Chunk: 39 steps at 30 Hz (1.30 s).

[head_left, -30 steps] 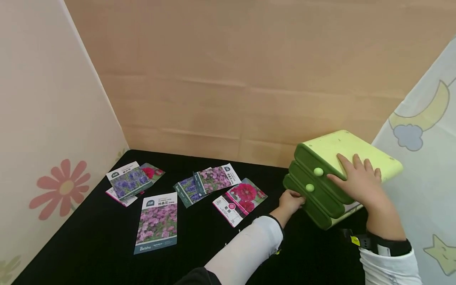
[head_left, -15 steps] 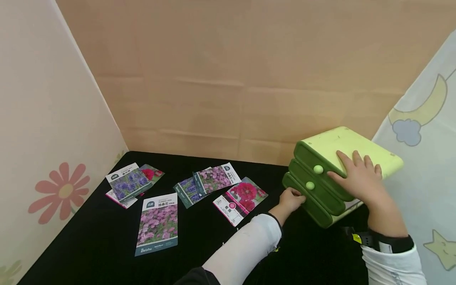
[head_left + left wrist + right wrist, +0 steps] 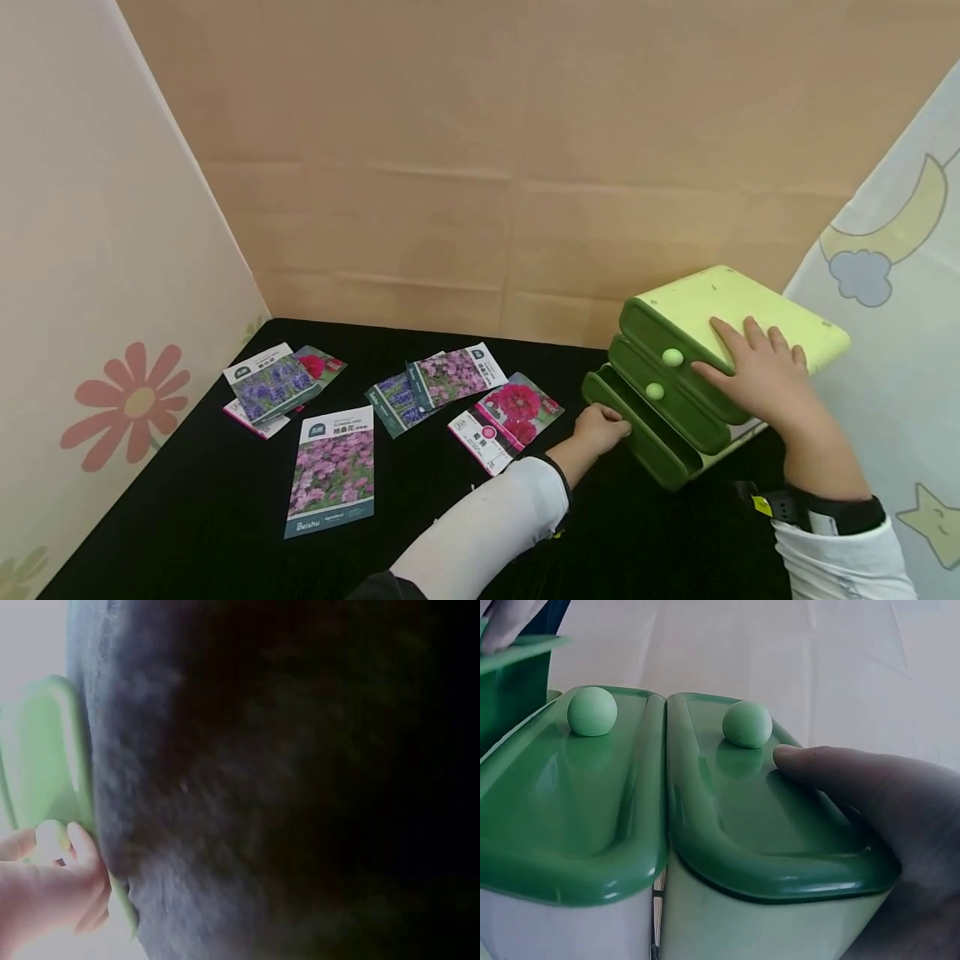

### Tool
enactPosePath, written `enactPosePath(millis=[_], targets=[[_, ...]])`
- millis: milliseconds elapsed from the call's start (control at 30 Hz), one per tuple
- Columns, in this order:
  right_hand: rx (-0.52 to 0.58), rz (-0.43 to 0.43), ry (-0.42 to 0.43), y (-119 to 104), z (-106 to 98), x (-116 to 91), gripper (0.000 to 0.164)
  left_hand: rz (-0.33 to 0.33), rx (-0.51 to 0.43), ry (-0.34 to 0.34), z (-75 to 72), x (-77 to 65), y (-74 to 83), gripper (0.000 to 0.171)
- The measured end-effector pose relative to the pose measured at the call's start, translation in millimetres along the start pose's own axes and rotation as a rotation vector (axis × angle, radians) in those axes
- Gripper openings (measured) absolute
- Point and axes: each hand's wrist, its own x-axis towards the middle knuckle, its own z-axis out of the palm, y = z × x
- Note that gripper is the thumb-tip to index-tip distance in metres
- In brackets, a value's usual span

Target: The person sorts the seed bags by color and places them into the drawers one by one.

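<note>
A light-green storage box (image 3: 738,312) with three dark-green drawers stands at the right of the table. Its bottom drawer (image 3: 637,429) is pulled partly out, showing a dark gap behind its front. My left hand (image 3: 600,429) pinches that drawer's round knob (image 3: 52,840) between thumb and fingers, as the left wrist view shows. On the box's top lies my right hand (image 3: 765,375), fingers spread. Its thumb (image 3: 802,761) reaches over the top drawer's front, beside the upper knob (image 3: 747,724). The middle drawer (image 3: 570,802) is closed.
Flower seed packets lie on the black tablecloth (image 3: 225,517): a pink-flower one (image 3: 330,471) at the front, a stack (image 3: 273,383) at left, an overlapping pair (image 3: 457,375) in the middle, and a red-flower one (image 3: 506,421) near my left hand. Fabric walls enclose the table.
The bottom drawer has slid out toward the front left, drawn by my left hand on its knob. My right hand stays on the box top, and the packets have not moved.
</note>
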Motion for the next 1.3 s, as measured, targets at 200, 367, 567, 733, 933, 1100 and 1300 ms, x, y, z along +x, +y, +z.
enactPosePath(millis=[200,367,567,733,933,1100,1300], targets=[[0.011,0.005,-0.012,1.7,-1.0,-0.5,0.08,0.036,0.141,-0.03,-15.7,-5.4,-5.4,0.012],[0.007,0.007,-0.008,2.7,-1.0,-0.4,0.08,0.048,0.184,-0.046,-28.2,-12.0,-9.6,0.011],[-0.007,0.011,-0.019,3.5,2.3,0.5,0.081,0.056,0.173,-0.111,-42.0,-20.0,-17.5,0.009],[0.001,0.011,-0.015,4.1,3.1,0.0,0.081,0.059,0.131,-0.165,-50.9,-25.9,-22.7,0.009],[-0.008,0.011,-0.015,2.0,1.7,0.6,0.081,0.074,0.096,-0.192,-59.4,-32.6,-26.3,0.009],[-0.008,0.011,-0.01,1.1,1.7,-0.5,0.08,0.078,0.095,-0.209,-64.4,-37.4,-29.7,0.01],[-0.001,0.005,-0.003,1.5,1.0,-0.9,0.08,0.068,0.123,-0.245,-74.0,-41.3,-31.0,0.01]])
